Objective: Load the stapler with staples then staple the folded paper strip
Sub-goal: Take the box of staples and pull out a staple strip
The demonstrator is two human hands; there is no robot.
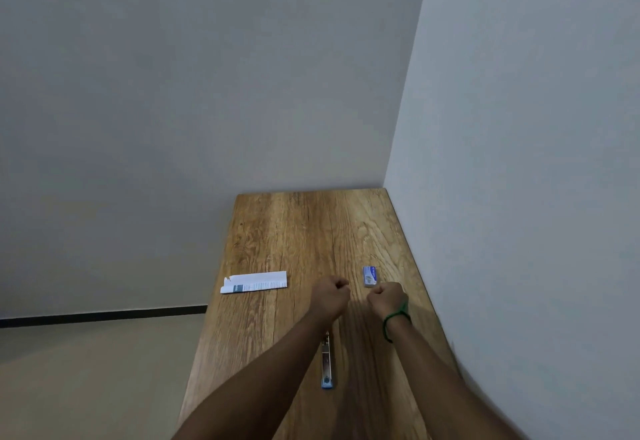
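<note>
A slim metal stapler (327,363) with a blue end lies lengthwise on the wooden table (304,231), partly hidden under my left forearm. The folded paper strip (255,282), white with printed text, lies to the left near the table's left edge. A small blue-and-white staple box (370,276) sits to the right. My left hand (330,295) and my right hand (387,297) hover as fists above the table, side by side, fingers curled and holding nothing. The right fist is just in front of the staple box, apart from it.
The narrow table stands in a corner, with a grey wall behind it and another wall (519,197) along its right edge. Its left edge drops to a beige floor (86,370). A green band (394,321) circles my right wrist.
</note>
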